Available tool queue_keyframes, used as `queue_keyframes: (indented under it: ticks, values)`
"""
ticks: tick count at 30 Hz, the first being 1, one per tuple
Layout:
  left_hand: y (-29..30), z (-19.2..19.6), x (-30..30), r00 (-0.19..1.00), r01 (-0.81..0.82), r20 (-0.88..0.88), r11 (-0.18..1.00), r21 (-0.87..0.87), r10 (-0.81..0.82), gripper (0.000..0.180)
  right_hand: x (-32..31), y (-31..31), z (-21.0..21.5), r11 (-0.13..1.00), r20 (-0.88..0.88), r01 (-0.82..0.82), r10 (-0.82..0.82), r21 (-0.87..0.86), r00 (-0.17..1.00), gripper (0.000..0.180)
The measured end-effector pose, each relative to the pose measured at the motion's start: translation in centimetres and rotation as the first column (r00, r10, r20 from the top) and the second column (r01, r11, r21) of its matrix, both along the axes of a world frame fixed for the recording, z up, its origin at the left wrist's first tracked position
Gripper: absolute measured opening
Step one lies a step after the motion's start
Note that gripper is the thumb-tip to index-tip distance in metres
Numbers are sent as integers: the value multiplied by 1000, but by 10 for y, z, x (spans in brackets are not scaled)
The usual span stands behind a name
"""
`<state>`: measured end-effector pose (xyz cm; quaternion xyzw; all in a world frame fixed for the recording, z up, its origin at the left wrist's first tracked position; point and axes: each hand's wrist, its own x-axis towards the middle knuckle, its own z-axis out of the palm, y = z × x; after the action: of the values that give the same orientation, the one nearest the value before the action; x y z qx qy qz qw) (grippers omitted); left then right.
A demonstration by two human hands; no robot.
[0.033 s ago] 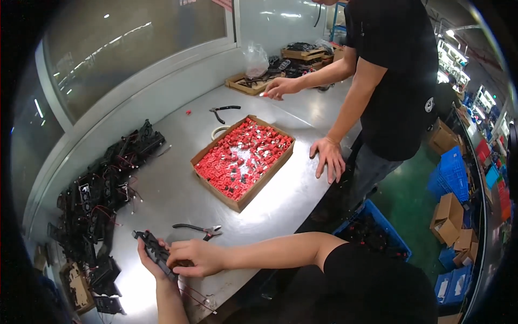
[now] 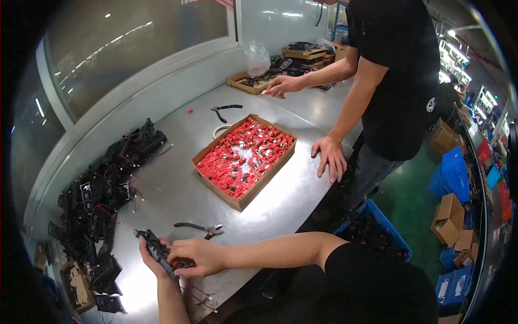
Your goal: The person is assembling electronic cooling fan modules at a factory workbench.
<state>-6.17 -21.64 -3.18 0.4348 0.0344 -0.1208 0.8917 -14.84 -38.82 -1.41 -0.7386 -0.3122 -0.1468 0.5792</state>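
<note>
At the near left of the table, my left hand is wrapped round a long black plastic part, which is held tilted. Thin red and dark wires trail below it over the table. My right hand reaches across from the right, its fingers bent and pressed on the part's near side. What lies under those fingertips is hidden. Just beyond my right hand, a pair of cutting pliers with dark handles lies on the metal table.
A shallow cardboard box of small red pieces stands mid-table. Black wired parts are piled along the left. Farther back lie a second pair of pliers and a roll of tape. Opposite, a co-worker's hand rests on the table; a blue crate stands below.
</note>
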Motion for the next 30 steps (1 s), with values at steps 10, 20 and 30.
queue_keyframes:
  ticks: [10,20,30]
  values:
    - [-10,1,-7,905,-390,318,848,359,281,52,1,8,-6,974,-110,146,-167,-175,980,45]
    - [-10,11,-18,858,-155,482,803,575,-180,54,14,-9,-1,987,-423,157,-151,-22,893,34]
    - [-10,3,-24,896,5,383,866,500,-226,23,17,-16,-2,881,-518,204,54,427,854,40]
